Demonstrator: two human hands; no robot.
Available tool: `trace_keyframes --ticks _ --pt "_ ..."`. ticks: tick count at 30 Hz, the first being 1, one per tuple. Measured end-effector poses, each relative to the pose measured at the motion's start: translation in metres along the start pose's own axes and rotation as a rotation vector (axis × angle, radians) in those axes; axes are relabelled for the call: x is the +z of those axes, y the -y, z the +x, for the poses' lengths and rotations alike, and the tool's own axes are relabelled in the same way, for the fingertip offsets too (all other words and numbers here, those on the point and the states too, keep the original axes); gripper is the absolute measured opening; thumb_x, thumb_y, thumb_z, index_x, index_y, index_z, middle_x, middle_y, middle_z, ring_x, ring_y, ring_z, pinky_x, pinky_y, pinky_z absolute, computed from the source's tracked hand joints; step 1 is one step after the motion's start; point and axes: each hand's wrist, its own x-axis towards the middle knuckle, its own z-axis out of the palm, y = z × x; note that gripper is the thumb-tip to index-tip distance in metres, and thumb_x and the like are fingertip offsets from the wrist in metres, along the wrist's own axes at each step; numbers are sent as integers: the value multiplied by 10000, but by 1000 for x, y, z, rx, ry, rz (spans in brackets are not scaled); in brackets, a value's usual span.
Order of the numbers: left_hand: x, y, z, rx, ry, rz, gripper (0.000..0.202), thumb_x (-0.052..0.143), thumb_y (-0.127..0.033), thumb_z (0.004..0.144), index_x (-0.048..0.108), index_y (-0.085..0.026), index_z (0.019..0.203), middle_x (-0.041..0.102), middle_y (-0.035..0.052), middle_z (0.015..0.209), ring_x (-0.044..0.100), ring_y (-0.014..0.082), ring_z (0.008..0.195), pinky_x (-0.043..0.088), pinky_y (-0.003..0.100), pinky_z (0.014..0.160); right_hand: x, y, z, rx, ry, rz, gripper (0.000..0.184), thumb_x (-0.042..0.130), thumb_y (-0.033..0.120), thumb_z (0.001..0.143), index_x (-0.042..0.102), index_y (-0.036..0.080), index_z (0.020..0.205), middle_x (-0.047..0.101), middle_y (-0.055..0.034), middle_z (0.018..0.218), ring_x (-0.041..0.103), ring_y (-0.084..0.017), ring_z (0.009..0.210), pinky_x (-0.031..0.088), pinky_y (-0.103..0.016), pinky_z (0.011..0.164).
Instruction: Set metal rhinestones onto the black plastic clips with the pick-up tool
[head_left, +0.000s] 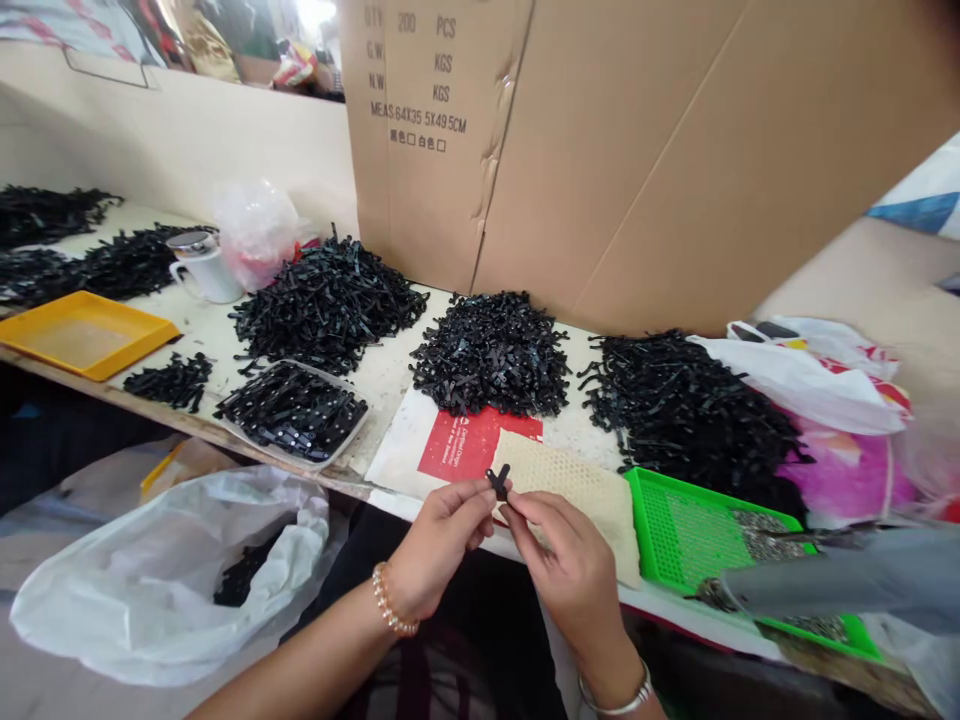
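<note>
While the left hand (450,525) has its grip clamped on the black strips (499,481), the right hand (570,550) pinches their near end. They sit between the two sets of fingertips, by the tabletop's (386,380) near edge and the pad (581,485); neither hand is clearly nearer. Crossed, their long axes point away from the person, one slanting left, one right. Whether they are joined, I cannot tell.

1. I am wearing the one camera on my head.
2. It is looking forward and down, close over my left hand (442,535) and right hand (568,550).
3. It is facing the bench (391,378), with the carton (645,150) standing farther back.
</note>
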Motion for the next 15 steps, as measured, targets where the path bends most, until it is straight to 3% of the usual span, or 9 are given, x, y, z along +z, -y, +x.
trace_keyframes --ticks 8,15 --pt "0 3 -7 55 28 78 226 663 -352 719 614 -143 649 479 -21 580 362 88 538 274 221 517 0 8 -2 -77 -11 -64 149 529 150 930 637 192 1023 692 -64 897 657 -183 794 551 -315 729" --pt "-1 6 -7 27 35 9 233 693 -340 704 666 -116 763 505 -11 609 378 82 550 263 212 512 -2 5 -4 -106 -73 -78 148 574 125 904 631 189 1025 694 -63 902 660 -178 804 551 -303 729"
